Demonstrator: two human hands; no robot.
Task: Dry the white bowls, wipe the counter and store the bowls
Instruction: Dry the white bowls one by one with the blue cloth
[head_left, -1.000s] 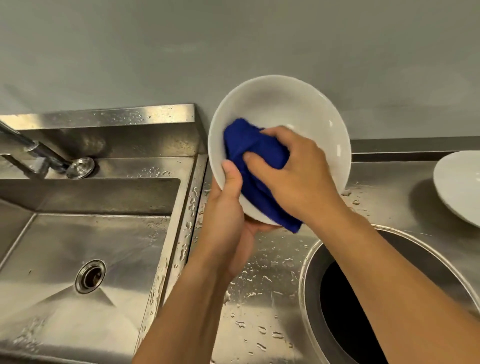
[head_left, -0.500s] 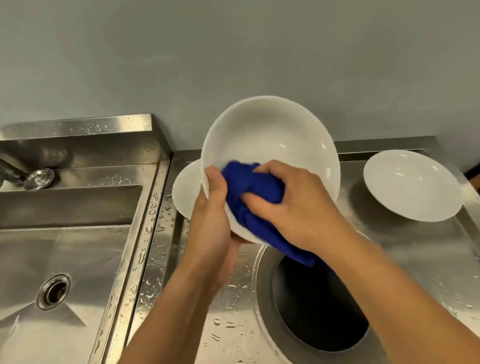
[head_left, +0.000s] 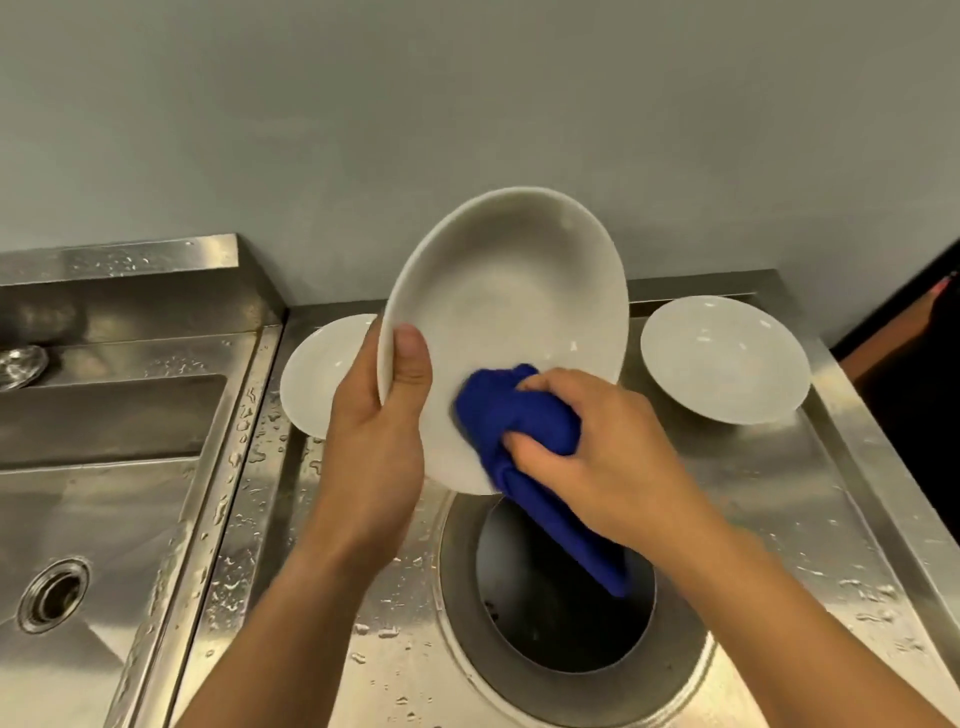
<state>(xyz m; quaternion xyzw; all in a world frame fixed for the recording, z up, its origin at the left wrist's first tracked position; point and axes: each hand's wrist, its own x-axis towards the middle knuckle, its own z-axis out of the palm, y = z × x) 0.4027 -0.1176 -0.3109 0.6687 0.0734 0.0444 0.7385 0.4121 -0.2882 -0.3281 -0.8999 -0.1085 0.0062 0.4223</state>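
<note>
My left hand grips the left rim of a white bowl, holding it tilted in the air above the steel counter. My right hand is closed on a bunched blue cloth, pressed against the lower inside of that bowl; a tail of the cloth hangs down over the round hole. A second white bowl sits on the counter behind my left hand, partly hidden. A third white bowl rests on the counter at the right.
A round hole with a steel rim opens in the counter below my hands. A steel sink with a drain lies to the left. Water drops cover the counter's left strip and front. A grey wall rises behind; the counter's edge is at the right.
The view has shifted right, bringing both resting bowls into sight. The cloth in my right hand has moved from the bowl's left centre down to its lower right part.
</note>
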